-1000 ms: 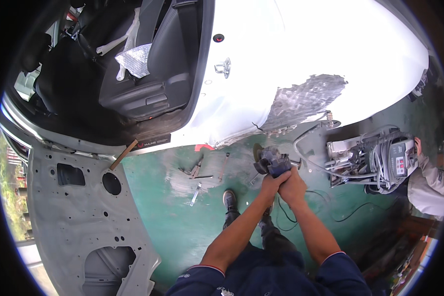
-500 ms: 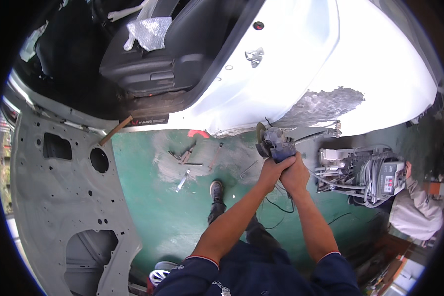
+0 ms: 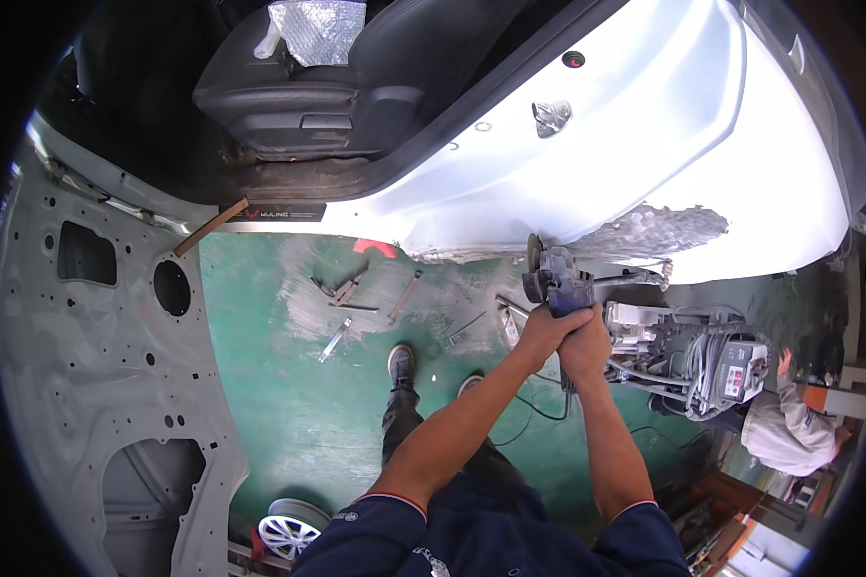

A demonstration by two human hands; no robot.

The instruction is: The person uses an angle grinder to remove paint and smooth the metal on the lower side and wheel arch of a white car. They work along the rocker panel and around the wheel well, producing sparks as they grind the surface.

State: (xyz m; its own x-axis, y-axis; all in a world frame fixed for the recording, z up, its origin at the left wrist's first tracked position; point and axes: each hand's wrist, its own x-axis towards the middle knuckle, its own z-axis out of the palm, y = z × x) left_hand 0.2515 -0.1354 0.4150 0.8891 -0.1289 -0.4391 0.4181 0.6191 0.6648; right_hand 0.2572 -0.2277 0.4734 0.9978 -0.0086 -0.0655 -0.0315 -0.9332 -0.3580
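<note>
My left hand (image 3: 547, 336) and my right hand (image 3: 584, 348) are wrapped around the body of a dark angle grinder (image 3: 570, 288). The grinder is upright in front of me, its thin disc (image 3: 535, 252) on the left of its head. That disc is close to the lower edge of a white car body panel (image 3: 510, 197); whether they touch, I cannot tell. To the right of the disc, a rough grey patch (image 3: 654, 231) of stripped paint spreads over the panel. My fingers partly hide the grinder's handle.
A bare grey door (image 3: 96, 375) stands at the left. Pliers (image 3: 342, 288), a hammer (image 3: 406, 293) and other tools lie on the green floor (image 3: 289, 404). On the right, a machine with hoses (image 3: 707, 370) stands near another person (image 3: 794, 423). A wheel (image 3: 291, 529) is behind me.
The view has shifted, so the car panel appears farther right. Both hands still grip the grinder. My right shoe has come into view. The other person's hand has moved away from the machine.
</note>
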